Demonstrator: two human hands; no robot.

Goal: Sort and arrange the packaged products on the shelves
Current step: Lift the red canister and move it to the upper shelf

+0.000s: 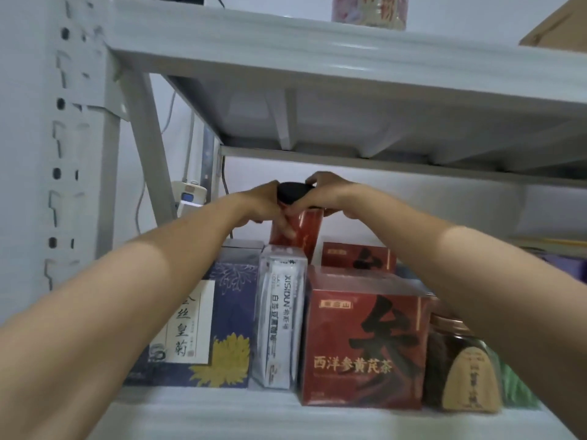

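A tall red canister with a black lid stands at the back of the middle shelf. My left hand grips its left side just below the lid. My right hand curls over the lid from the right. In front stand a dark blue box with a yellow flower, a clear pack of white sachets, a red tea box and a dark jar with a tan label. A second red box sits behind the first.
The upper shelf hangs close above my hands and carries a pink-patterned container and a cardboard box. A grey upright post stands at the left. A power strip and cables hang behind it.
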